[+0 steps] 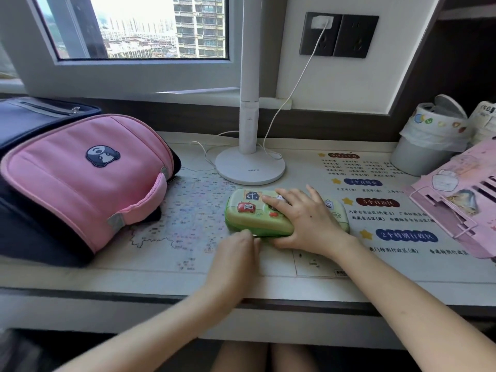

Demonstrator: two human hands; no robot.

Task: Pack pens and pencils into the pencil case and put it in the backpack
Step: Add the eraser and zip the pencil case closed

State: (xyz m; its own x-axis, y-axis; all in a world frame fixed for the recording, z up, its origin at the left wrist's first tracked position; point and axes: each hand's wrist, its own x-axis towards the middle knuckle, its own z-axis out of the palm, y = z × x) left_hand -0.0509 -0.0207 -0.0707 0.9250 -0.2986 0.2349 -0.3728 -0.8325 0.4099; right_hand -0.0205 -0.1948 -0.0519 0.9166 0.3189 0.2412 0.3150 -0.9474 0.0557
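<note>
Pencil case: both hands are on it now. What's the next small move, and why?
Probably draw the left hand along the front edge of the pencil case: its fingers pinch there, likely on a zipper pull, which is hidden. The right hand lies flat on top, steadying the case on the desk, so it is braced for that pull.

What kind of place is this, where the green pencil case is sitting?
Likely a study desk at home: a pink backpack, a white desk lamp, and a map desk mat under the pencil case.
</note>
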